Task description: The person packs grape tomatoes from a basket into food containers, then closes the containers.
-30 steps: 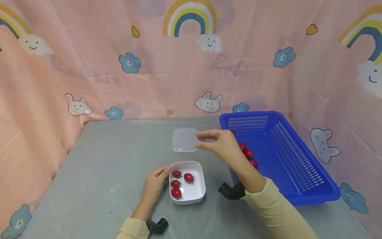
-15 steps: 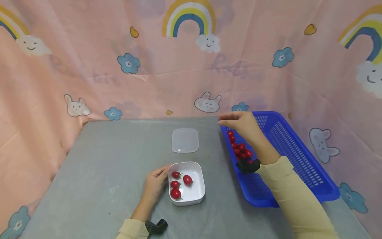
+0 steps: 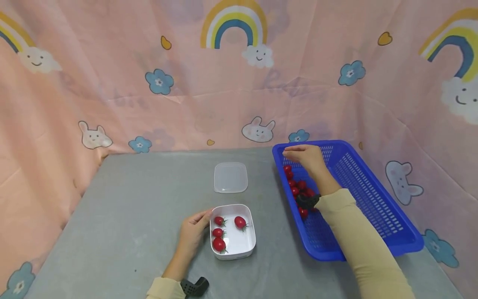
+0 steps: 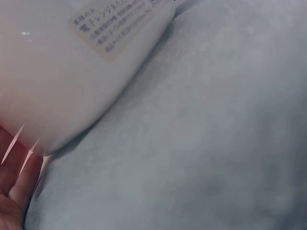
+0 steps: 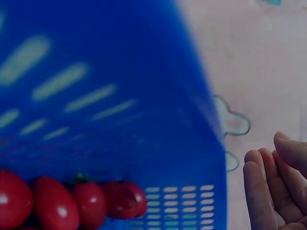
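Two bare hands, one white box (image 3: 238, 245) holding four red cherry tomatoes (image 3: 219, 244), one translucent lid (image 3: 230, 177) and one blue basket (image 3: 367, 207) share a gray table (image 3: 130, 224); at least seven more tomatoes (image 3: 295, 191) lie along the basket's left side. The left hand (image 3: 192, 232) touches the box's left wall near its far corner, though whether it grips the wall or only rests there cannot be told. Three of the box's tomatoes line its left side, while a lone tomato (image 3: 240, 223) lies to their right, farther right than half a second ago. The lid lies flat just beyond the box, unmoved. The right hand (image 3: 306, 156), over the lid a second ago, is now above the basket's far left corner, its fingers extended and a narrow gap between them and the thumb. In the left wrist view, the box's printed label (image 4: 108, 28) runs off the top edge. Behind the table hangs a pink curtain (image 3: 209, 95) with three rainbows, two of them cut by the frame. At right, a black wrist mount (image 3: 308, 202) blocks part of the basket's tomatoes, and a cream sleeve (image 3: 358, 232) crosses the basket's near end.
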The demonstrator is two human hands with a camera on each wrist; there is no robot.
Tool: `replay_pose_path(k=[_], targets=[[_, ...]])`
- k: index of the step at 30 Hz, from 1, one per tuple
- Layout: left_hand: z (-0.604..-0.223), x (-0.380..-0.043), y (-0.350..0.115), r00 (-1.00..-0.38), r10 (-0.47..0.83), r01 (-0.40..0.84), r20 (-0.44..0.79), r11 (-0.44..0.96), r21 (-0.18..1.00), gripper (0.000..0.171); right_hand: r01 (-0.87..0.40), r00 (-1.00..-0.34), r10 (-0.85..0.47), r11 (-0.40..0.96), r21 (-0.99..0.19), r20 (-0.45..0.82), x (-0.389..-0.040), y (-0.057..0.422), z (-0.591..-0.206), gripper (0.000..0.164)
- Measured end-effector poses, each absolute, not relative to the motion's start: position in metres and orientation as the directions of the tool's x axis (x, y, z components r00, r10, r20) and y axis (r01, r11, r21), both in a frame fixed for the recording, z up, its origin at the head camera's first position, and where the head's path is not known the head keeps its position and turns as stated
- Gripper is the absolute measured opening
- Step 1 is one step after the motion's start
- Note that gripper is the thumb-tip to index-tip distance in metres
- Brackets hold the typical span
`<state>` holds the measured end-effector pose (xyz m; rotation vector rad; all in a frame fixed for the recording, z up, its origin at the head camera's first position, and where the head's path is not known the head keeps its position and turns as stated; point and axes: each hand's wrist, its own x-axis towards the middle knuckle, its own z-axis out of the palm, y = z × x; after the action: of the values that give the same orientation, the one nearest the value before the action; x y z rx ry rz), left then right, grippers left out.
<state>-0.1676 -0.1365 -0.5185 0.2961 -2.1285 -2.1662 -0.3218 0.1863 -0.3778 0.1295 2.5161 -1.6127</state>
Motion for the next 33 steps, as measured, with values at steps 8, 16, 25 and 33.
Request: replay_pose_path(k=[8,16,25,33], targets=[[-0.518,-0.168,-0.137,-0.974,-0.209,-0.089,-0.091,-0.02,0.996,0.03,0.2,-0.978,0.011,0.349,-0.915,-0.21,-0.332,0.195,-0.391,0.048],[-0.519,-0.168,-0.137,-0.976,-0.205,-0.067,-0.069,-0.017,0.998,0.03,0.315,-0.949,0.081,0.35,-0.882,-0.306,-0.341,0.205,-0.413,0.052],[-0.519,-0.168,-0.136,-0.977,-0.202,-0.07,-0.069,-0.005,0.998,0.03,0.33,-0.944,0.106,0.367,-0.87,-0.313,-0.344,0.205,-0.429,0.05],[-0.518,-0.167,-0.136,-0.976,-0.203,-0.084,-0.083,-0.003,0.996,0.031,0.329,-0.944,0.136,0.355,-0.875,-0.3,-0.347,0.203,-0.441,0.049]])
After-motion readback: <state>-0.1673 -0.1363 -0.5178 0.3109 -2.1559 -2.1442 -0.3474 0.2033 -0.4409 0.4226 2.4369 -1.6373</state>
